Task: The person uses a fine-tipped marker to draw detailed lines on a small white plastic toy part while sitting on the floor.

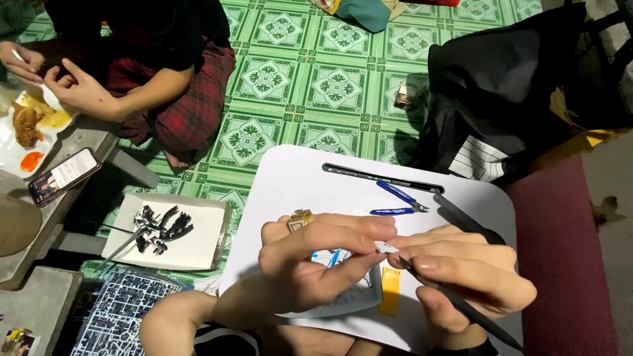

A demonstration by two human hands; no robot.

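My left hand (316, 257), with a gold ring (299, 219) on one finger, pinches a tiny white plastic part (384, 247) between thumb and fingertips over a white lap board (310, 175). My right hand (468, 270) grips a thin black tool (461, 306) like a pen, its tip touching the small part. Blue-handled nippers (398, 201) lie on the board just beyond my fingers, next to a long black file (379, 177). Under my hands lie an orange piece (390, 290) and a printed sheet (349, 296).
A white tray (198, 244) with black model parts sits on the green tiled mat to the left, above a grey parts sprue (122, 316). Another person (132, 66) sits opposite with food (30, 125) and a phone (64, 175). A black bag (508, 86) rests at right.
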